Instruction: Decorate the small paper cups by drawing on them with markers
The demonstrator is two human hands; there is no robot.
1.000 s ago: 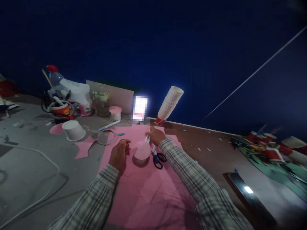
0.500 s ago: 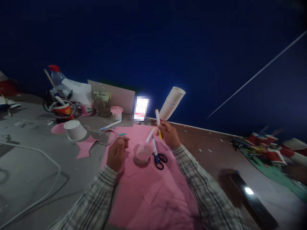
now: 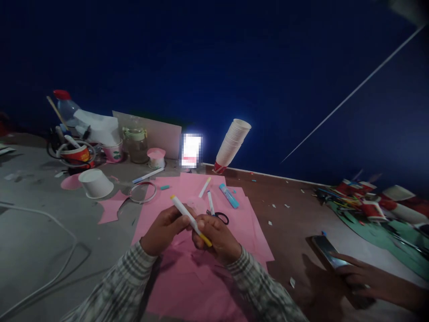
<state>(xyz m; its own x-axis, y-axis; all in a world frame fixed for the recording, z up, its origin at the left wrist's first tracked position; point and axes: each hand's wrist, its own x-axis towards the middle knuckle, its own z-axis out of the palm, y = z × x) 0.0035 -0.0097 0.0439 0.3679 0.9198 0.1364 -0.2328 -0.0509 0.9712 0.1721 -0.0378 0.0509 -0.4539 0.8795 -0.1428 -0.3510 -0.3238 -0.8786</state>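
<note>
A white marker with a yellow cap [image 3: 188,215] is held at a slant between my two hands over pink paper sheets [image 3: 201,295]. The thumb and fingers of my left hand [image 3: 167,227] are closed on its upper part. My right hand [image 3: 216,235] grips it near the yellow cap end. Behind my hands, a pink-topped cup is mostly hidden. Scissors with black handles [image 3: 221,218] lie just beyond my right hand, with a blue-and-white marker [image 3: 210,203] across them. Another yellow-tipped marker [image 3: 204,187] and a light-blue tube [image 3: 229,196] rest farther back on the paper.
A stack of paper cups [image 3: 233,143] leans at the back. Left stand an upturned white cup [image 3: 96,183], a glass jar [image 3: 136,145] and a tool-filled cup [image 3: 78,156]. A white cable [image 3: 63,223] crosses the left side. Another person's hand [image 3: 365,273] touches a phone [image 3: 326,250] at right.
My right hand has brought the marker down and left, and my left hand has joined it there. The light-blue tube now shows. Another person's hand has come in over the phone, whose light no longer shows.
</note>
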